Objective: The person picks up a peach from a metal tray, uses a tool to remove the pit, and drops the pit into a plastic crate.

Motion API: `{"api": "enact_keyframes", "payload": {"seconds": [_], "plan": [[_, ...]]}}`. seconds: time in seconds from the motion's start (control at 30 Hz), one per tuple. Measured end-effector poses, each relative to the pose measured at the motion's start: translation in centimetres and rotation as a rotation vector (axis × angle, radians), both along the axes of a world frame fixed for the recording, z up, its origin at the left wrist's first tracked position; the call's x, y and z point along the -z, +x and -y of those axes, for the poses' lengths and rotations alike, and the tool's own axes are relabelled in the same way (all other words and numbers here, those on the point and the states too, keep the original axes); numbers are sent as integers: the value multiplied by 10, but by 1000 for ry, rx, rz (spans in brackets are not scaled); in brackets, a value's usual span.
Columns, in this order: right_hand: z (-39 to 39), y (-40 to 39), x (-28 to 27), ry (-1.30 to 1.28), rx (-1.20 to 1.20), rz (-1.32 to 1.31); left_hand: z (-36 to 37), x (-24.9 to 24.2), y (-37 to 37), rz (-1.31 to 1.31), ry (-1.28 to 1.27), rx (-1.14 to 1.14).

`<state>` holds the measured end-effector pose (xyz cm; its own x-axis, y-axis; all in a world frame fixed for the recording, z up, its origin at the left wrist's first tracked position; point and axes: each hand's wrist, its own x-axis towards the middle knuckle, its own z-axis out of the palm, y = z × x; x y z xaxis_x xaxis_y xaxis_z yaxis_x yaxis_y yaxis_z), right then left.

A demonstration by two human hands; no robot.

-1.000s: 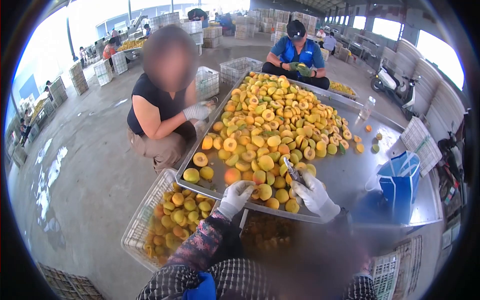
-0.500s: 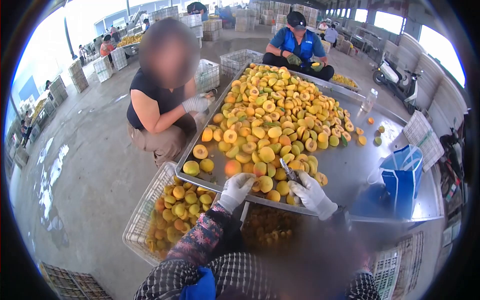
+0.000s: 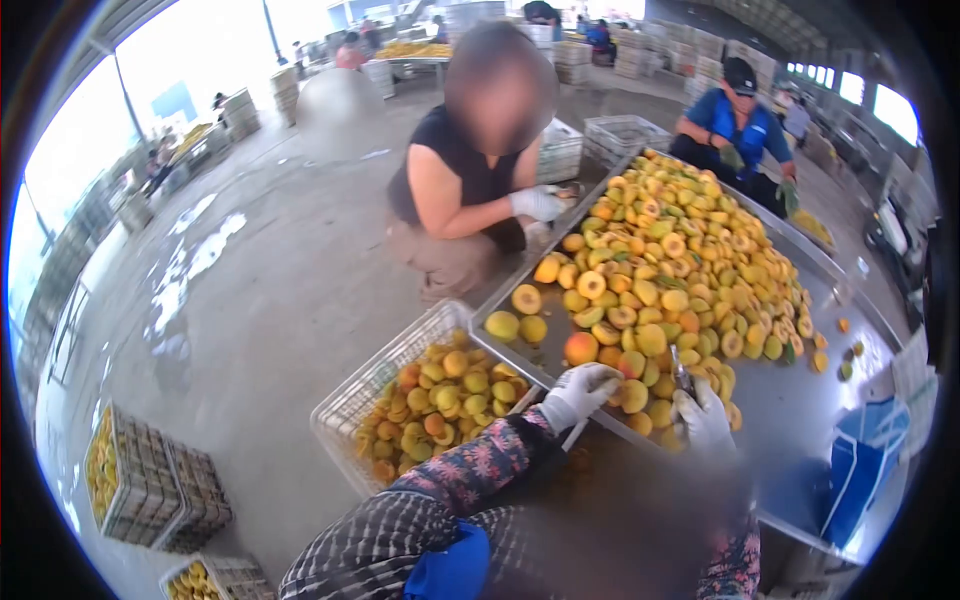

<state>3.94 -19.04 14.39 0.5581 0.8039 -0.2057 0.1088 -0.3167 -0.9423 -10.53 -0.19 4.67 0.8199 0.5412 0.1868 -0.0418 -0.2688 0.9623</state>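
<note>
My left hand (image 3: 582, 392), in a white glove, is closed at the near edge of the metal table. A peach half (image 3: 614, 396), mostly hidden, shows at its pinched fingertips. To its right, my white-gloved right hand (image 3: 706, 415) wraps around a slim silver metal tool (image 3: 682, 372), whose narrow end points up and away from me. Both hands are at the near side of a big heap of yellow peach halves (image 3: 680, 270). Many of the halves lie with the cut side up, showing a hollow or brownish centre.
Below the table's left corner stands a white crate (image 3: 345, 425) of peach pieces. A person (image 3: 470, 190) crouches at the left side of the table (image 3: 800, 440); another in a blue vest (image 3: 745, 130) sits beyond. A blue bag (image 3: 862, 465) stands right. Filled crates (image 3: 150, 490) sit on the floor.
My view has swung left, so the table and heap appear farther right and more floor crates show. Both hands stay closed at the near edge. The blue-vested person has lowered one hand.
</note>
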Motion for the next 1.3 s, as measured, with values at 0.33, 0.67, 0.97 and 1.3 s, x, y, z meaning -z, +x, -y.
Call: {"api": "enact_keyframes", "payload": {"seconds": [0.33, 0.67, 0.97, 1.3], "plan": [[-9, -4, 8, 32, -84, 54, -2, 5, 1, 3, -13, 12], [20, 8, -18, -106, -161, 313, 0, 8, 7, 35, 167, -47], [52, 14, -21, -55, -27, 209, 0, 18, 8, 1, -17, -18], [46, -11, -27, -40, -93, 68, -1, 28, 12, 37, 194, -88]]}}
